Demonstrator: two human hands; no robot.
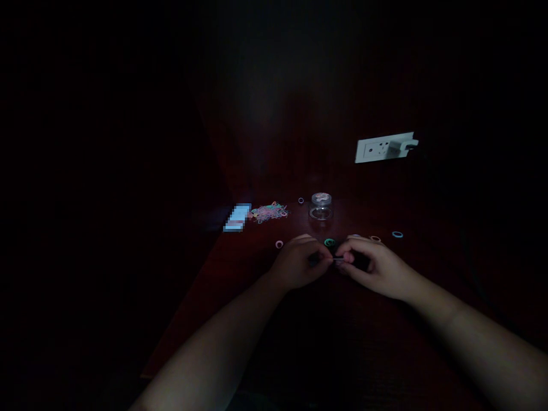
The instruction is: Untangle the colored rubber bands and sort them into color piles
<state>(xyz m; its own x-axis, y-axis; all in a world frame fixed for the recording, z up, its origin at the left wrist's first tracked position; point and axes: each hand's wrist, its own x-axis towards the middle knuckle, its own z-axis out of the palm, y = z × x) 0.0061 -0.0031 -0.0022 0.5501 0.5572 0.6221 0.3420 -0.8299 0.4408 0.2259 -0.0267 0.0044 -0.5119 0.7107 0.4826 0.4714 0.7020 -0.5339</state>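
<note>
My left hand [299, 264] is closed in a pinch, thumb and forefinger together on one end of a thin pale elastic band [337, 259]. Opposite it, my right hand [383, 269] pinches a small pink bundle [348, 258], where the band's other end leads. Dim light hides the bundle's exact make-up. Just beyond the fingertips lie green elastic bands [329, 242]. A pink ring [279, 244] is on the table near my left knuckles. An orange-tan ring [375, 239] and a blue ring [398, 234] lie behind my right hand.
A clear lidded jar [321, 212] stands behind the hands. To its left are a heap of colourful elastic bands [270, 213], a purple ring [301, 200] and a lit phone [237, 217]. A wall socket [385, 147] holds a plug. The dark red table [205, 308] has its edge at left.
</note>
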